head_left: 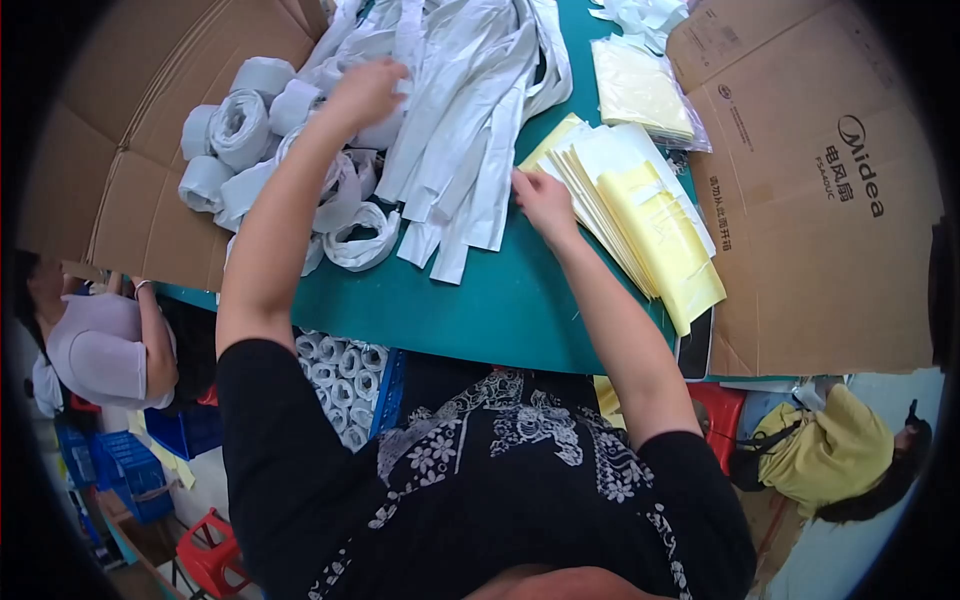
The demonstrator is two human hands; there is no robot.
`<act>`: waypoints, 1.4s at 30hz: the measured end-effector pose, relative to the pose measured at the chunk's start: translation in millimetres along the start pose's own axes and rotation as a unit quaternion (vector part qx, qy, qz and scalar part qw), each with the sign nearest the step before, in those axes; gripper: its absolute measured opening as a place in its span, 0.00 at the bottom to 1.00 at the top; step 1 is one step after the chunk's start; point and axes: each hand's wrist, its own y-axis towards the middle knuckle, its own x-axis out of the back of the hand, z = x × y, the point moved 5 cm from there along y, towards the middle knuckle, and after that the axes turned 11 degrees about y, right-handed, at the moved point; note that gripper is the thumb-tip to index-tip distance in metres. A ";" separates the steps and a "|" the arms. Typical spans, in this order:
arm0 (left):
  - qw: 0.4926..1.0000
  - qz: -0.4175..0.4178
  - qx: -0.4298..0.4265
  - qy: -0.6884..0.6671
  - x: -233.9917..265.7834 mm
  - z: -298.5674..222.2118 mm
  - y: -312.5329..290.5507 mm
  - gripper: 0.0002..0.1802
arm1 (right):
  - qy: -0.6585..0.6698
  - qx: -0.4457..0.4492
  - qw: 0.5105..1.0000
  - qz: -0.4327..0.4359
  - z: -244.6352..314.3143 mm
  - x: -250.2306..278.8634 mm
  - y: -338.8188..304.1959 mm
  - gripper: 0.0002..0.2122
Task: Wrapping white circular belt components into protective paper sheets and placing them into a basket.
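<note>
White strips (455,130): head view, upper middle of frame, laid lengthwise in an overlapping bunch on the green tabletop (430,320). Loose ends fan toward the wearer, probably so single ones are easy to reach. Left hand (368,95) is over the bunch's left side, fingers part-curled; can't tell if gripping. Right hand (545,205) is at the strips' right edge, fingers bunched close; can't tell whether they pinch a strip. White rolls (240,130) heaped upper left, against a cardboard box (160,190) that likely stops them rolling off. Yellow sheets (650,235) stacked right of the right hand, edges staggered, likely for easy separating.
</note>
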 end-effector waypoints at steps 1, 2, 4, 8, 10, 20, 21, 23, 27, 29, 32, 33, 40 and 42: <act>0.994 0.056 0.037 -0.082 9.6 -32.8 -6.6 0.15 | 0.030 -0.048 0.998 -0.014 -2.8 -9.1 22.0 0.20; 0.978 0.112 0.073 -0.162 15.9 -66.3 -15.7 0.16 | 0.061 -0.095 0.993 -0.029 -6.8 -13.4 37.0 0.19; 0.953 0.192 0.049 -0.230 5.3 -113.2 -42.6 0.18 | 0.130 -0.152 0.980 -0.006 9.5 -15.7 43.8 0.17; 0.946 -0.014 0.008 -0.322 -5.5 -166.9 -96.0 0.31 | 0.316 -0.237 0.915 0.076 27.2 -1.2 21.2 0.13; 0.900 0.065 0.092 -0.421 -26.5 -186.0 -103.7 0.35 | 0.345 -0.248 0.899 0.102 18.4 4.6 1.0 0.14; 0.529 0.198 0.237 -0.790 -73.4 -263.6 -152.8 0.10 | 0.422 -0.270 0.857 0.118 4.4 -5.5 25.7 0.13; 0.529 0.197 0.238 -0.790 -73.0 -263.3 -159.0 0.10 | 0.393 -0.267 0.876 0.082 3.0 -4.5 29.8 0.13; 0.624 0.224 0.256 -0.703 -67.2 -261.3 -172.4 0.08 | 0.361 -0.263 0.893 0.048 2.0 -4.5 36.8 0.13; 0.933 -0.153 0.050 -0.320 -11.4 -267.5 -209.0 0.08 | 0.334 -0.228 0.914 0.032 1.6 -7.8 38.2 0.13; 0.953 -0.143 0.032 -0.266 -9.5 -273.9 -219.5 0.10 | 0.327 -0.205 0.923 -0.006 9.0 -8.2 32.0 0.13; 0.973 -0.123 0.037 -0.194 -6.3 -279.8 -225.0 0.15 | 0.334 -0.215 0.918 0.014 0.2 -13.6 29.5 0.13; 0.976 -0.113 0.064 -0.176 -6.7 -279.2 -225.0 0.17 | 0.334 -0.216 0.918 0.014 -6.5 -12.2 30.2 0.13; 0.977 -0.122 0.038 -0.173 -6.4 -283.7 -230.9 0.21 | 0.141 -0.159 0.973 0.088 -16.8 4.4 11.1 0.11; 0.962 -0.126 0.081 -0.228 -3.6 -280.5 -223.1 0.23 | 0.100 -0.110 0.985 0.086 -38.9 11.0 18.5 0.10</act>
